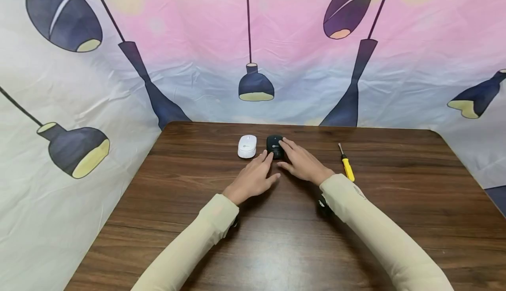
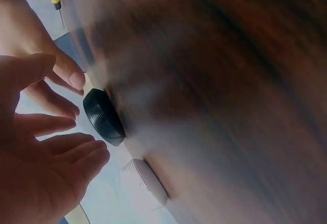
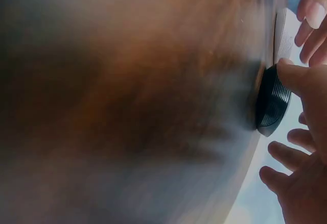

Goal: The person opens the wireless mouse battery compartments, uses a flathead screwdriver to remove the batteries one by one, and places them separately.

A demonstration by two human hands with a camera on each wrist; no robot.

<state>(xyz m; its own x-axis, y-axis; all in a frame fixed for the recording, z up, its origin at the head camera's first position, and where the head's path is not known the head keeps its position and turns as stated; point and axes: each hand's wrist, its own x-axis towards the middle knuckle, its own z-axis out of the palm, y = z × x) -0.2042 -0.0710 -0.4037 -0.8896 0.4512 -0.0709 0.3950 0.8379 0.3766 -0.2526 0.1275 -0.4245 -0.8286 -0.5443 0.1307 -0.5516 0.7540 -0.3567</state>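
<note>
Black computer mouse [image 1: 274, 144] lies on the worktop [image 1: 186, 163] with a white computer mouse [image 1: 247, 145] just to its left; your left hand [image 1: 252, 179] is at the black mouse's near-left corner, your right hand [image 1: 303, 161] along its right side, fingers of both loosely extended, gripping nothing, though contact is unclear; a yellow-handled screwdriver [image 1: 348, 168] lies well to its right

Both hands [image 1: 253, 179] [image 1: 304, 161] forward and uncurled
</note>
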